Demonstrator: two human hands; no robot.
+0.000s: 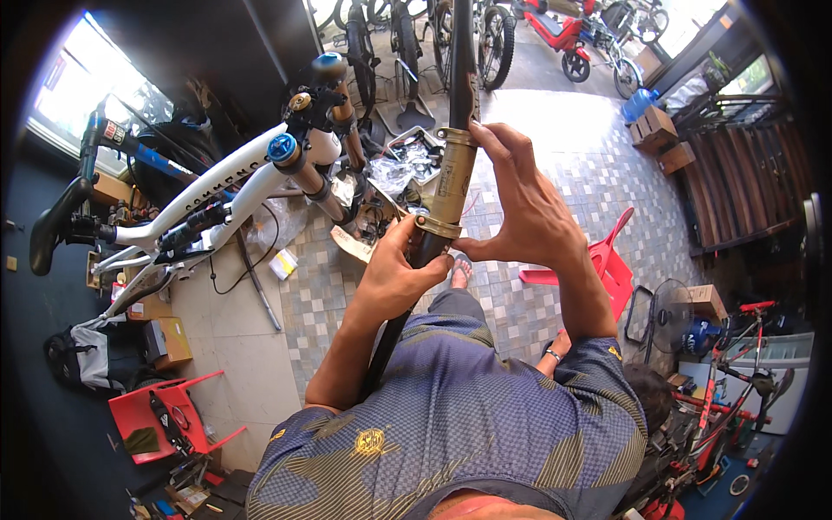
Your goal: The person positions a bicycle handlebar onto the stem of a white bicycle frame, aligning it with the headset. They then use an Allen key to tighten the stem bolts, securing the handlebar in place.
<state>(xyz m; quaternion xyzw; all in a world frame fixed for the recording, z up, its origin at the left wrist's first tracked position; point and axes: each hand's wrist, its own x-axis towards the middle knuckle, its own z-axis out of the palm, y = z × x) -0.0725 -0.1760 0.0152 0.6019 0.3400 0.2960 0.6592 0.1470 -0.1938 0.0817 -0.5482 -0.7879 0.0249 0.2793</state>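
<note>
A long black bar (464, 65) slants up and away from my chest, its lower end passing by my left arm. Around it sits a bronze sleeve (452, 178) with a clamp ring at each end. Just below the lower ring, my left hand (394, 277) is closed round the bar, thumb and fingers wrapped about it. My right hand (529, 204) is spread along the sleeve's right side. Its fingertips touch near the upper ring and its thumb reaches the lower ring.
To the left stands a white bike frame (204, 178) with bronze fork legs and blue caps. Beyond the bar, a tray of small parts (416, 156) lies on the tiled floor. Red chairs (611, 264) stand right and lower left. Several bikes line the back; a red bike (711, 381) is at right.
</note>
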